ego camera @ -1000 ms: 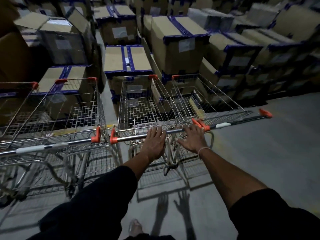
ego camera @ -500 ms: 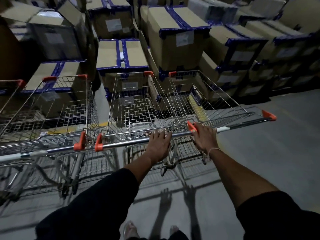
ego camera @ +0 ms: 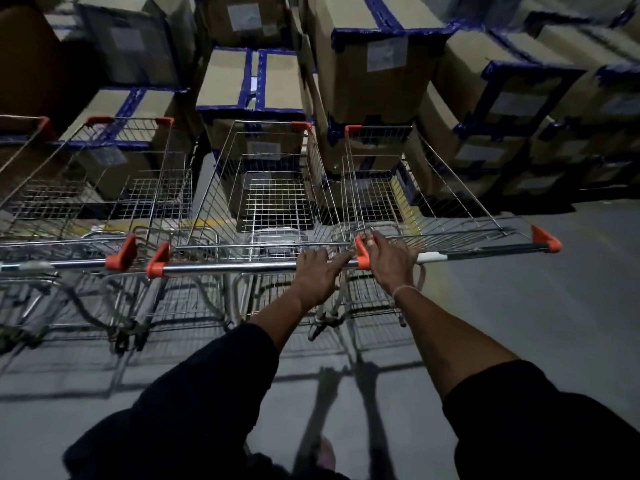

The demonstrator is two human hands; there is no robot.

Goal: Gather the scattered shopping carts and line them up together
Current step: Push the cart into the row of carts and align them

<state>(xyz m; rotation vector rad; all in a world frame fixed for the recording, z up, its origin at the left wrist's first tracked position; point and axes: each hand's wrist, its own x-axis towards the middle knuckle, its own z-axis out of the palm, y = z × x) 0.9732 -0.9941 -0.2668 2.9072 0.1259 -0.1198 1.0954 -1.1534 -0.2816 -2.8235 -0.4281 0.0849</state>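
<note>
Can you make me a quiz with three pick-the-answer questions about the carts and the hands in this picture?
1. Where is the left hand?
A. On the handle bar of the middle cart
B. On a cardboard box
C. Hanging by the person's side

2. What colour are the end caps on the cart handles?
A. Green
B. Orange
C. White

3. What is inside the basket of the middle cart?
A. Boxes
B. Bags
C. Nothing

Answers:
1. A, since the left hand lies over the silver handle bar.
2. B, as an orange cap sits at each end of the bars.
3. C, because the floor shows through the bare wire mesh.

The right hand grips the right cart at its near corner.
</note>
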